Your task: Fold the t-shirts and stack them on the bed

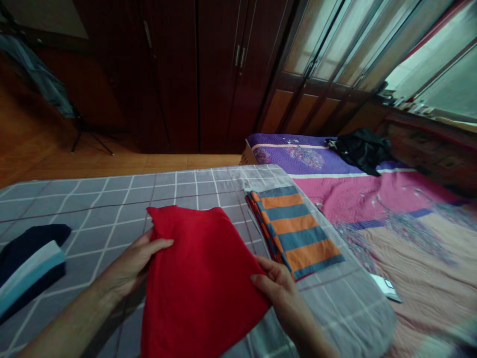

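Note:
A red piece of folded cloth (201, 278), perhaps a garment, is spread between my two hands over the grey checked surface (112, 199). My left hand (139, 261) grips its left edge, thumb on top and fingers behind. On the right edge, my right hand (274, 281) pinches the fabric between thumb and fingers. The lower end of the red cloth runs out of the bottom of the view. Just beyond my right hand lies a folded stack of cloth with orange and grey-blue stripes (298, 223). A navy, white and light-blue cloth (35, 263) lies at the far left.
A bed with a purple, pink and peach cover (335, 194) adjoins on the right, bearing a black garment (361, 149) and a small white object (386, 287). Dark wooden wardrobes (219, 74) line the back. A thin-legged stand (84, 129) is at back left.

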{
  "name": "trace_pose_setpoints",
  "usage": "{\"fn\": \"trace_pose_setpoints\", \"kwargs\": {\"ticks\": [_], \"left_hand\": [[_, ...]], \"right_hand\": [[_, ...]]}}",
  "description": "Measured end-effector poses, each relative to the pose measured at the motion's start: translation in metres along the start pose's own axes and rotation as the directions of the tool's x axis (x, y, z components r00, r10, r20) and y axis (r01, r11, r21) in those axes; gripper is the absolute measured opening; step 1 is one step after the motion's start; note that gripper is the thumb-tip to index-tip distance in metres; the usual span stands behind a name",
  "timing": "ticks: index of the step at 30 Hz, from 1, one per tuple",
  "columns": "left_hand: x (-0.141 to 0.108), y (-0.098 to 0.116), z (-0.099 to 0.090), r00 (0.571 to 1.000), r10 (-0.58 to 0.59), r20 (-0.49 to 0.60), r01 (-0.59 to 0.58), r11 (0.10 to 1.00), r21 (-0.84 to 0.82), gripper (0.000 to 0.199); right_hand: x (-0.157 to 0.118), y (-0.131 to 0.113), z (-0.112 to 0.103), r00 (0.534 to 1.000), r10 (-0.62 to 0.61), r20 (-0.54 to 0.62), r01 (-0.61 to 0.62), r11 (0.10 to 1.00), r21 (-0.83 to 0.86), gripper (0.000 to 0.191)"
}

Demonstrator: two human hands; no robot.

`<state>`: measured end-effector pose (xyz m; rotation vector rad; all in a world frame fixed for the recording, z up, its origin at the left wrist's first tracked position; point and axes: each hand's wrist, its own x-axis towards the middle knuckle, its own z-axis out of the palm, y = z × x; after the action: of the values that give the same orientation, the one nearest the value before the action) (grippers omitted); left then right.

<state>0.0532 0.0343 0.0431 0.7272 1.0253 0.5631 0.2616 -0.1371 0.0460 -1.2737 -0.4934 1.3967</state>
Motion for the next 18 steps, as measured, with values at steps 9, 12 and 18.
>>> {"fn": "trace_pose_setpoints", "kwargs": {"ticks": [9,12,18], "left_hand": [[0.04,0.033,0.163,0.793,0.37,0.483,-0.296,0.928,-0.225,0.043],[0.068,0.016,0.204,0.777,0.349,0.524,-0.272,0.937,-0.22,0.043],[0.114,-0.057,0.221,0.905,0.181,0.384,-0.234,0.967,0.097,0.048]], "right_hand": [[-0.031,-0.1,-0.101,0.84,-0.315,-0.441,0.266,0.949,-0.172,0.032],[-0.02,-0.101,-0.156,0.788,-0.35,-0.506,0.299,0.937,-0.183,0.03],[0.015,-0.053,-0.232,0.757,-0.182,-0.628,0.125,0.983,-0.134,0.024]]}}
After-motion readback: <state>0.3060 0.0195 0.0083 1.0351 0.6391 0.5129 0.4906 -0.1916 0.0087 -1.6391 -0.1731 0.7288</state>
